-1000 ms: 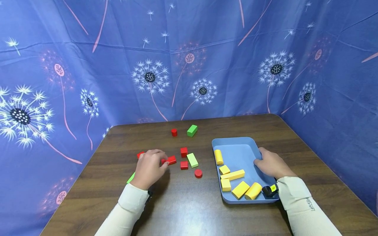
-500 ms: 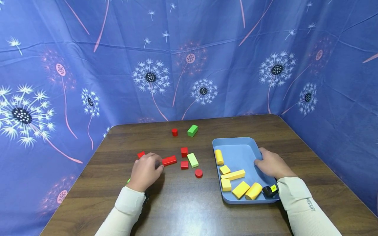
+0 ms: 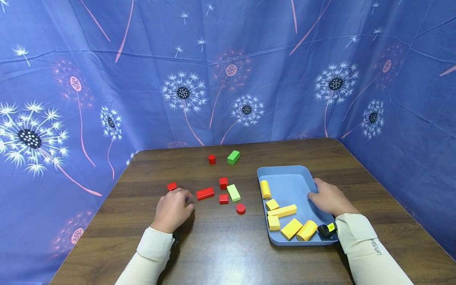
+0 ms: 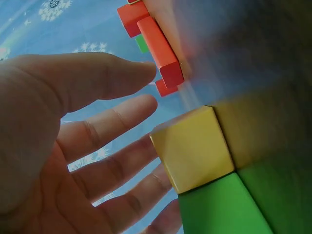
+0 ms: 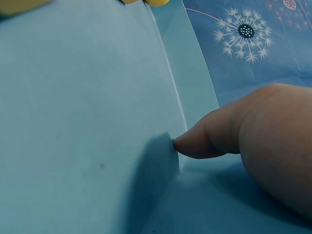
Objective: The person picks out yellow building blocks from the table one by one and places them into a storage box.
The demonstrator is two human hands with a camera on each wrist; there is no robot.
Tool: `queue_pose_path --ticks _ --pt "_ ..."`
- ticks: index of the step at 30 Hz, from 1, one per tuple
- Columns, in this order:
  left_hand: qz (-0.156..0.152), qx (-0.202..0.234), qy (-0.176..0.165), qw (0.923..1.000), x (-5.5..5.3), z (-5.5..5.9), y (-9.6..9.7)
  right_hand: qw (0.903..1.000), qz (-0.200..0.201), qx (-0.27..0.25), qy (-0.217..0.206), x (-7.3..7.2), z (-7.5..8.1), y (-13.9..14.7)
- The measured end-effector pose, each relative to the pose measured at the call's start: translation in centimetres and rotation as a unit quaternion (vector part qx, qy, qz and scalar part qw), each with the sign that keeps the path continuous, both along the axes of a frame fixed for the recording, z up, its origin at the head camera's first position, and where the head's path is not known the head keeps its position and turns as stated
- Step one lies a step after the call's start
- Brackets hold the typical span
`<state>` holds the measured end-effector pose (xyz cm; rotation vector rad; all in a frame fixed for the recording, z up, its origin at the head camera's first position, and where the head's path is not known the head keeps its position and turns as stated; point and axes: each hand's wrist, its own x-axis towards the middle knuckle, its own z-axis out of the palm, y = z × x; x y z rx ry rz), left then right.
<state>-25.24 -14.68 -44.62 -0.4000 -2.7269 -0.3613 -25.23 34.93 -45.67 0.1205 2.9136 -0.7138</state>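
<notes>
My left hand [image 3: 172, 211] is low over the left of the table. In the left wrist view its thumb and fingers are spread beside a yellow block [image 4: 195, 151], with the thumb apart from it and some fingers reaching behind. Against that block stands a green block [image 4: 219, 209]; the hand hides both in the head view. A red block [image 3: 172, 185] lies just beyond the knuckles, and a long red block [image 3: 205, 193] is to the right. My right hand [image 3: 330, 198] grips the right wall of a blue tray [image 3: 286, 186], thumb inside.
Inside the tray are several yellow blocks, such as a cylinder [image 3: 306, 230] and a long bar [image 3: 282, 211]. Mid-table lie red blocks [image 3: 223, 183], a red disc [image 3: 240, 208] and a light green block [image 3: 233, 192]. Farther back are a red cylinder [image 3: 211, 159] and a green block [image 3: 233, 157].
My left hand has moved left and slightly toward me, away from the long red block, and now covers the green block at its left. The right hand and tray have stayed put.
</notes>
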Motion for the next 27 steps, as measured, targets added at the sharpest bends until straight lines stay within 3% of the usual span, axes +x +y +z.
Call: queue_pose_path --ticks 27 --pt "0.018 -0.014 -0.065 0.9976 -0.19 -0.19 -0.87 1.0 0.0 0.001 -0.001 -0.05 -0.02 -0.03"
